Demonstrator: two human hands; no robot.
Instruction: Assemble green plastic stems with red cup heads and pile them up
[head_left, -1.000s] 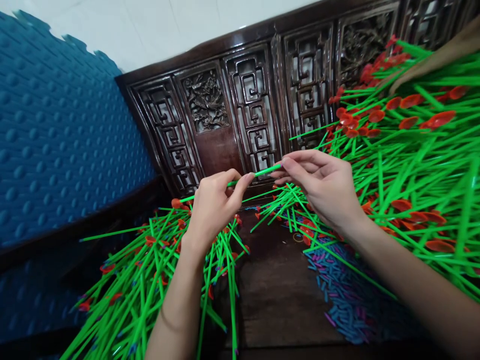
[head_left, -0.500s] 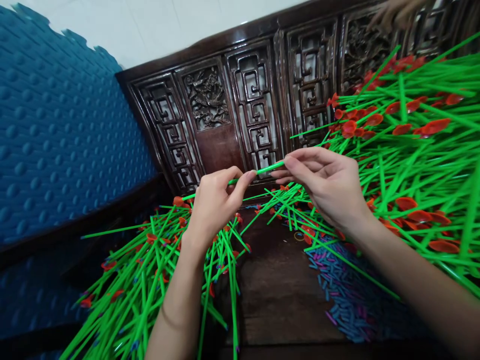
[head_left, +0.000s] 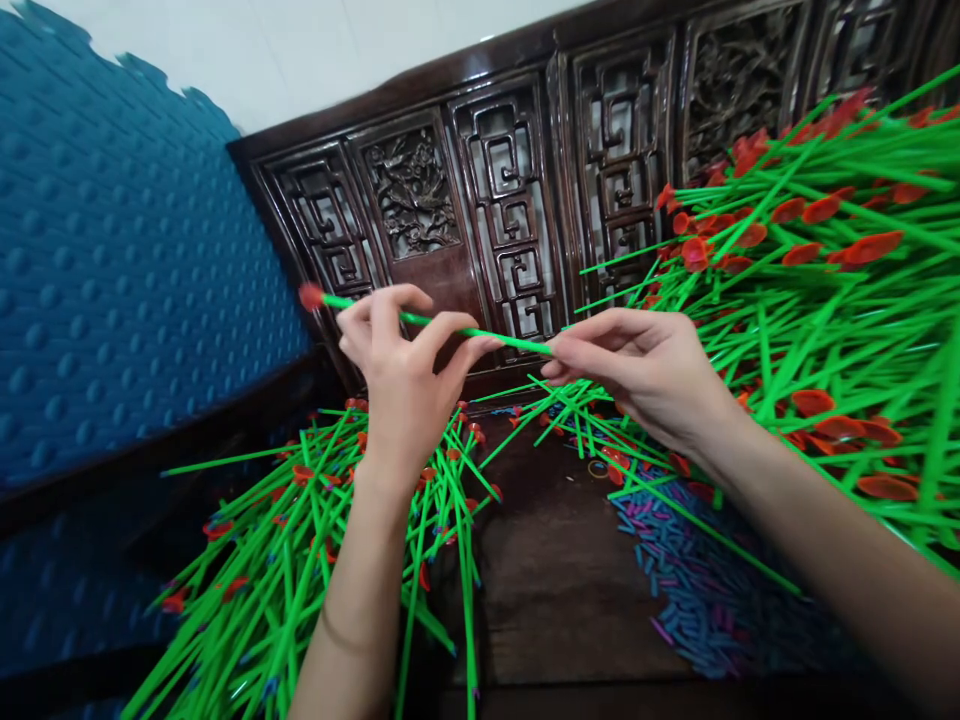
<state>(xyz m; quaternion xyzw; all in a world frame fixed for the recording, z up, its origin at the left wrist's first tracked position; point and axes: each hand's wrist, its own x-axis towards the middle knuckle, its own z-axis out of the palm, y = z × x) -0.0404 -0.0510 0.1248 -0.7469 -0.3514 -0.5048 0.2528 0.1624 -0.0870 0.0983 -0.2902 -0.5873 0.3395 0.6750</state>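
Note:
A thin green stick with a red cup-shaped end (head_left: pixel 521 345) spans the space between my two hands, its red end at the left. My left hand (head_left: pixel 409 365) grips it between thumb and fingers, with the stick running past the fingers. At the stick's right end, my right hand (head_left: pixel 637 365) pinches the tip between thumb and forefinger. Whether a small piece sits in that pinch is hidden. Below my left hand lies a pile of similar green sticks (head_left: pixel 300 540), several with blue or purple tips. A larger pile of green sticks (head_left: pixel 840 330) is beside my right hand.
Small blue and purple tubes (head_left: pixel 690 590) lie heaped on the dark wooden seat (head_left: pixel 555 570) at lower right. A rubber band (head_left: pixel 597 468) rests near them. Behind stands a carved wooden backrest (head_left: pixel 442 290), with a blue studded foam mat (head_left: pixel 135 270) at left.
The stick's red end has swung up and my left fingers have spread along it. My right hand has moved slightly left and down. Another hand at the top right has left view.

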